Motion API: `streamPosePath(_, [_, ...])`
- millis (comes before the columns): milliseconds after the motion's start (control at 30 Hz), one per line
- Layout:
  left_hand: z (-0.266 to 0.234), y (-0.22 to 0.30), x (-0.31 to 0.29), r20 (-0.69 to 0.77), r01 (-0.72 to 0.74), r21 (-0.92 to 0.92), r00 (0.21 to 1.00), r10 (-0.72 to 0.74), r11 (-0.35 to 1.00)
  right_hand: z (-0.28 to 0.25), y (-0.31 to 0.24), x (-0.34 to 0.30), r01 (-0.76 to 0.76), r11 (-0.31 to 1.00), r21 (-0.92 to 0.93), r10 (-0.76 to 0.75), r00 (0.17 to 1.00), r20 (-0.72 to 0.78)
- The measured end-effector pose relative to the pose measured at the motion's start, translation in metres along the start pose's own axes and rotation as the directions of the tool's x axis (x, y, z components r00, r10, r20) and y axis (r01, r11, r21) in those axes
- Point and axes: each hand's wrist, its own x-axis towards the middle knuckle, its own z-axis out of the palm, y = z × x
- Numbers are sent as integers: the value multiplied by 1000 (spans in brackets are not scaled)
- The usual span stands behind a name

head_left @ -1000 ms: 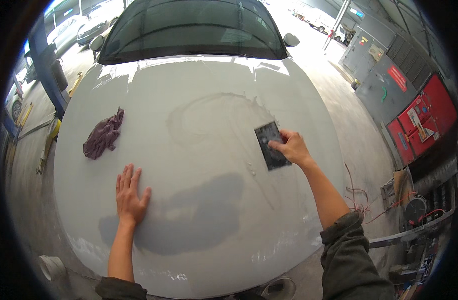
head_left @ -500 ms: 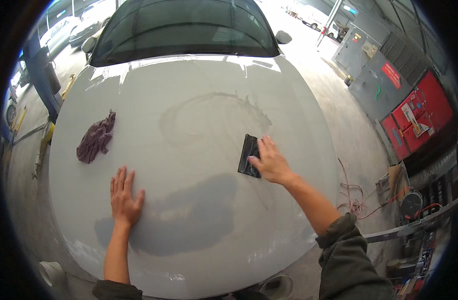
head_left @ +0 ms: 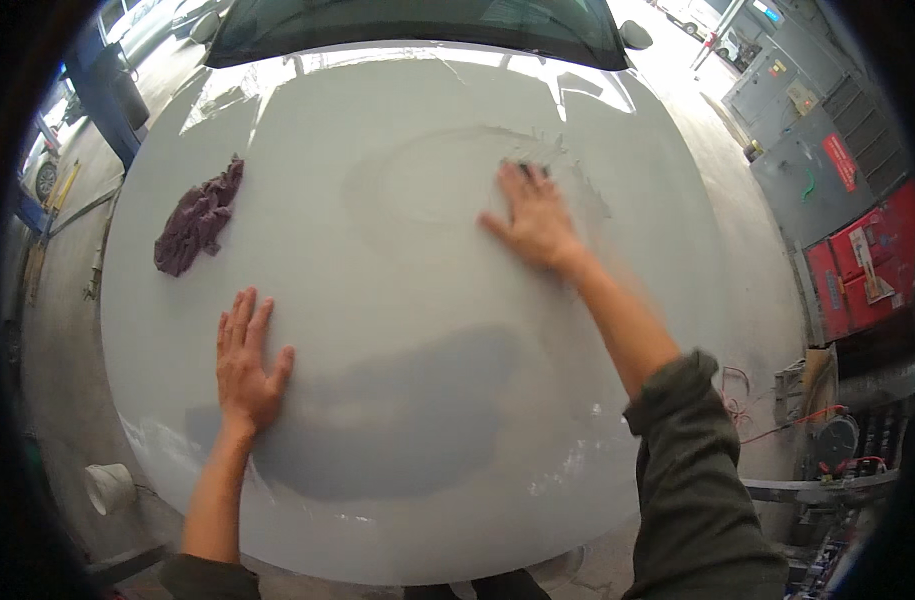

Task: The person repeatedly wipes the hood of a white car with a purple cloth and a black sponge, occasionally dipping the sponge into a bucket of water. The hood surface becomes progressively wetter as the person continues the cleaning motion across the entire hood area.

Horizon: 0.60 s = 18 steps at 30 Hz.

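Observation:
My left hand (head_left: pixel 248 370) lies flat on the light grey car hood (head_left: pixel 307 300), fingers stretched and thumb apart, with nothing in it. Farther out and to the right, my right hand (head_left: pixel 533 222) presses down on the same hood, holding a black sheet of sandpaper (head_left: pixel 525 170) under its fingers. Only a dark sliver of the sheet shows past the fingertips; the palm hides the rest. A dull curved smear (head_left: pixel 447 137) and wet-looking streaks mark the paint around this hand. A crumpled purple cloth (head_left: pixel 199 218) rests on the hood's left side.
The windshield (head_left: pixel 417 25) rises beyond the hood. A blue post (head_left: pixel 102 100) stands at the left, and a white bucket (head_left: pixel 110 489) is on the floor at lower left. To the right are a red cabinet (head_left: pixel 872 255) and a red hose (head_left: pixel 734 395).
My right hand has slid away from me over the hood with the black sandpaper. The left hand stays flat on the hood. The whole view has tilted down.

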Motion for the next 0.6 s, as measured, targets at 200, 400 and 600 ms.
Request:
streamPosePath(200, [-8, -7, -6, 11, 21, 7, 1000, -21, 1000, -9, -5, -74, 448, 881, 152, -459, 887, 44])
streamPosePath(400, [-1, 12, 7, -9, -13, -72, 1000, 13, 997, -18, 8, 64, -110, 974, 200, 118, 992, -32])
streamPosePath(600, [4, -1, -1, -35, 0, -31, 999, -1, 1000, 19, -76, 5, 172, 984, -35, -174, 983, -57])
